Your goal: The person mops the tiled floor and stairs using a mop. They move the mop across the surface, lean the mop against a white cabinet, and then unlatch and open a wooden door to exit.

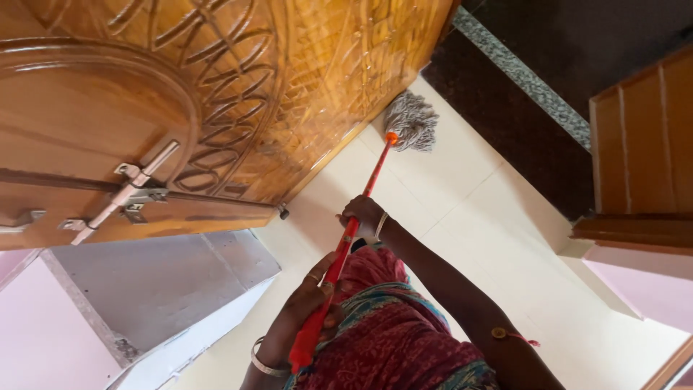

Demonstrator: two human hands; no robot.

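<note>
A mop with a red handle [375,173] and a grey string head [411,120] rests on the cream tiled floor [469,209], its head next to the bottom edge of a carved wooden door [238,87]. My right hand [363,214] grips the handle about halfway down, arm stretched out, a bangle on the wrist. Lower on the handle, near its top end, my left hand [312,303] is wrapped around it, with rings on the fingers and a metal bangle on the wrist. Red and teal patterned cloth hangs below my arms.
The door carries a metal sliding bolt [123,193]. Beyond the mop head lie a speckled stone strip [520,76] and a dark floor area [577,43]. A second wooden door or frame [642,144] stands at the right. A grey slab [159,289] and pink walls are at lower left.
</note>
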